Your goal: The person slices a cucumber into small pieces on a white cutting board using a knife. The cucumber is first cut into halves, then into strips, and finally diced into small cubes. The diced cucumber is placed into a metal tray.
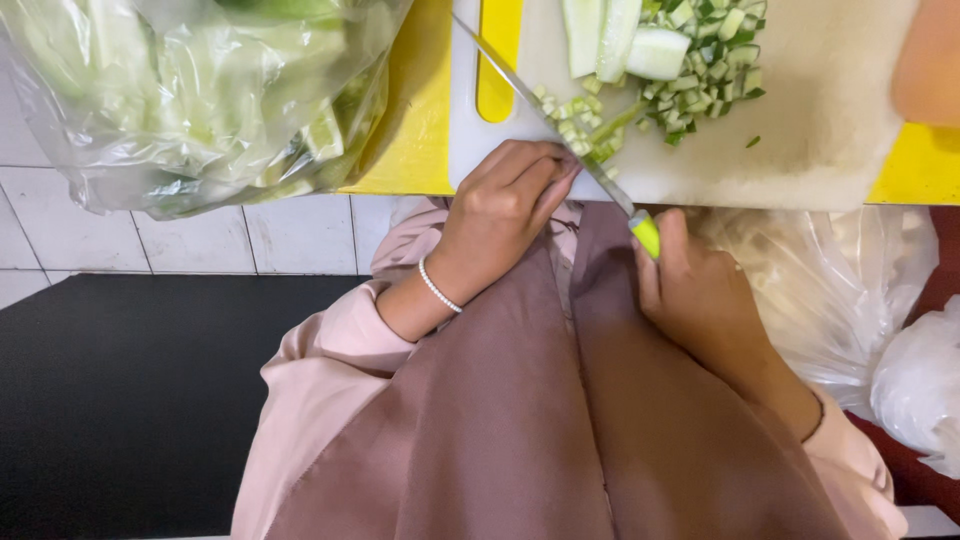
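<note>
My right hand (pixel 705 300) grips the green handle of a long knife (pixel 545 110). Its blade lies slanted across the near edge of a white cutting board (pixel 830 130). My left hand (pixel 505 205), with a thin bead bracelet on the wrist, has its fingers curled together and their tips pressed on the blade near the handle. Small diced cucumber bits (pixel 575 115) lie beside the blade. A larger heap of dice (pixel 710 75) and long cucumber strips (pixel 600 35) sit further back on the board.
The board lies on a yellow surface (pixel 415 120). A clear plastic bag of pale green vegetables (pixel 200 90) sits at the left. Crumpled clear bags (pixel 850 290) lie at the right. A blurred skin-coloured shape (pixel 930 60) enters at the top right. White tiles (pixel 200 240) and a dark floor (pixel 120 400) lie below.
</note>
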